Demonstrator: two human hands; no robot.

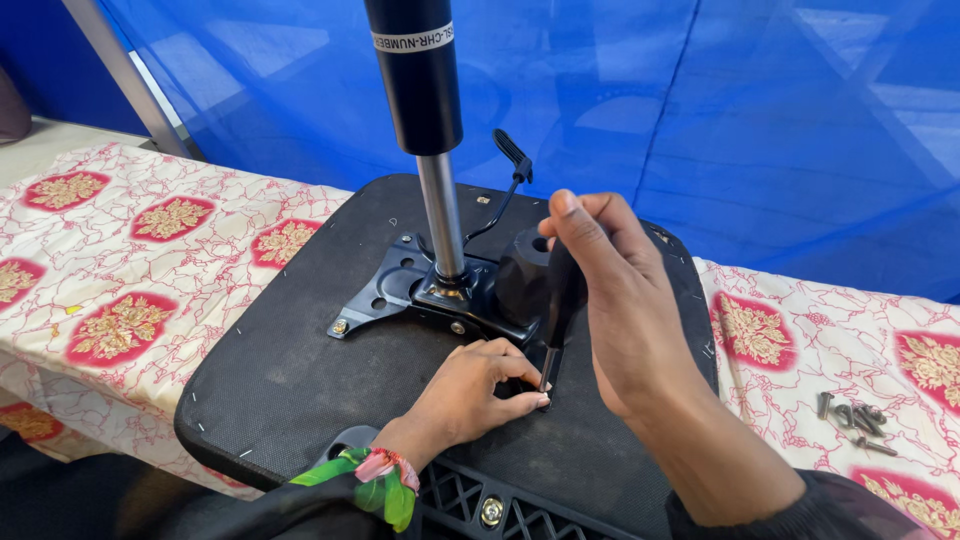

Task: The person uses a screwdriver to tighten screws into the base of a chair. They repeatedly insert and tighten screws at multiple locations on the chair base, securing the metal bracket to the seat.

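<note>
Over on the far left it's just the floral tablecloth [120, 260], white with red and gold medallions, draped over the table, and the upside-down black chair seat [290, 380] lying flat on it. Moving in, the black metal mounting plate [400, 285] sits on the seat's underside with a screw [341, 326] already showing in its near-left corner, and the gas lift cylinder [425, 120] stands straight up out of the middle of the plate, chrome rod below, black tube above. A black lever [512, 165] pokes up behind it. Then the left hand [475, 390] rests on the seat right at the plate's near-right corner, fingers pinched narrow around the screwdriver's tip, so it looks like it's steadying it; I can't tell if there's a screw under there, the fingertips hide it. Just right of that, the right hand [620, 300] is wrapped tight round the black handle of the screwdriver [556, 310], which stands nearly upright, long axis running down and a touch toward the left hand, tip meeting the plate corner right between those fingertips. So the left hand's the one nearest the fastening point, the right sits above it. Way off right, a little pile of loose screws [855, 420] lies on the cloth, well apart from both hands.
</note>
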